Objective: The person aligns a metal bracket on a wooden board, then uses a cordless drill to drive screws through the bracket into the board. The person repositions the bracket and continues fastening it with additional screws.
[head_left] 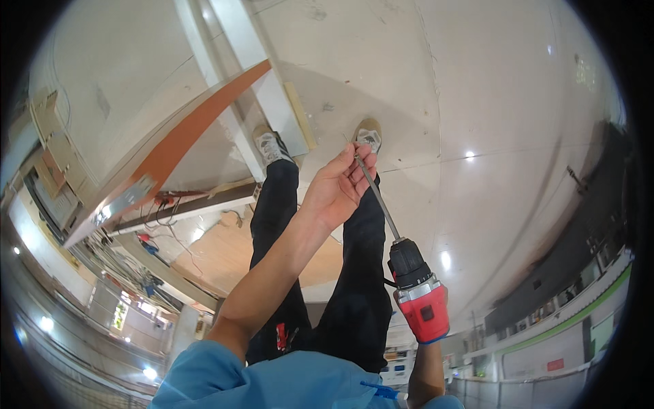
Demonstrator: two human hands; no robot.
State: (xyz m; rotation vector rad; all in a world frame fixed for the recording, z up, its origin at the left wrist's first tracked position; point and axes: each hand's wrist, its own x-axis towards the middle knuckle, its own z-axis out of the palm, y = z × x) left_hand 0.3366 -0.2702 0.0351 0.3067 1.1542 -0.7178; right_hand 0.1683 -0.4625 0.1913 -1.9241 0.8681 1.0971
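A red and black cordless drill [422, 310] is in my right hand [444, 298], at the lower right. The drill hides most of that hand. From its black chuck a long thin driver bit [381, 204] runs up and left. My left hand [337, 187], palm up, pinches around the far tip of the bit with thumb and fingers. A thin end shows just past the fingertips; whether it is a screw is too small to tell.
An orange-edged panel [197, 123] stands at the left beside a white frame bar [248, 41]. Lower left are a wooden board [225, 252] and loose cables [167, 211]. My shoes stand on the pale floor [477, 88]. A dark long structure [545, 266] runs along the right.
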